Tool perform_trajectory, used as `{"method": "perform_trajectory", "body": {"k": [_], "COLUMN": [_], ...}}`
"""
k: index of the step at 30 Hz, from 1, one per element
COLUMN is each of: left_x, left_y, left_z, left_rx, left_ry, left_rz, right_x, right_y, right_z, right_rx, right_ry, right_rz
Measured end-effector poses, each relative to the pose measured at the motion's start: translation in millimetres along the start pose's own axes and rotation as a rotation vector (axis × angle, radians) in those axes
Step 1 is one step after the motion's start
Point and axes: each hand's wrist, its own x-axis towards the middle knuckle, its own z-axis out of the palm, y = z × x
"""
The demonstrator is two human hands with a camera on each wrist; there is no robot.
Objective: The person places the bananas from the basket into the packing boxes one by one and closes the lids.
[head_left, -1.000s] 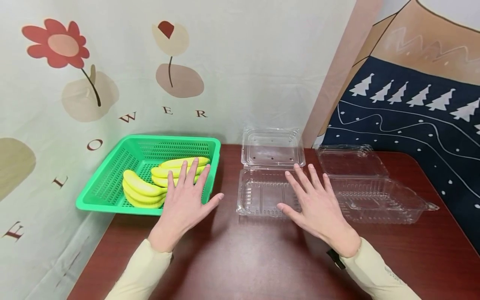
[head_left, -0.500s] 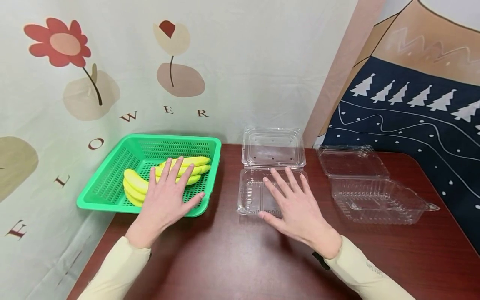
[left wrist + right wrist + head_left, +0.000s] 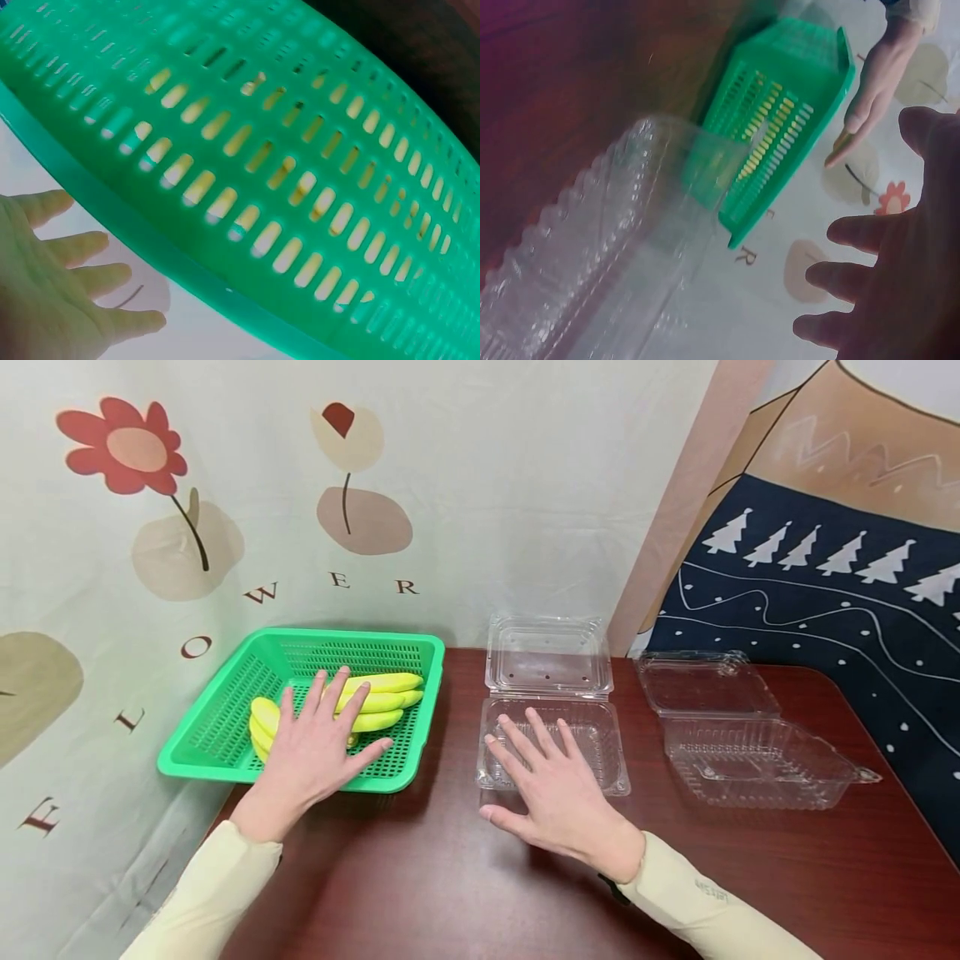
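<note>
The left hand (image 3: 311, 756) (fingers apart) has shifted farther over the green basket (image 3: 225, 718), apparently bringing bananas (image 3: 378, 702) within reach; the right hand (image 3: 558, 806), splayed, nears it too.

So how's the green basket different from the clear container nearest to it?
The basket is opaque green, while the container is see-through. The basket shows no lid; the container has a raised lid. The basket holds bananas; no fruit shows in the container. Both rest on the table.
</note>
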Motion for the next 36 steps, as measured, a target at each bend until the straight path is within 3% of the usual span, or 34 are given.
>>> {"method": "perform_trajectory", "body": {"k": [9,21,31,36], "left_x": [1.9,14.0,28.2,34.9], "left_y": [-15.2,-35.5,-53.9,-61.2], "left_z": [1.2,-0.5,-0.1,1.7], "left_rx": [0.017,-0.076,-0.070,-0.065], "left_ry": [-0.013,-0.160,-0.299,-0.332], "left_rz": [0.030,0.041,0.093,0.141], "right_x": [8.0,22.9,32.5,34.8], "right_y": [-19,-43,-61,-66], "right_z": [9,14,21,23], "right_rx": [0.003,0.003,-0.016,-0.033], "right_ry": [-0.037,-0.074,-0.068,-0.046], "right_rz": [-0.072,-0.142,-0.208,-0.228]}}
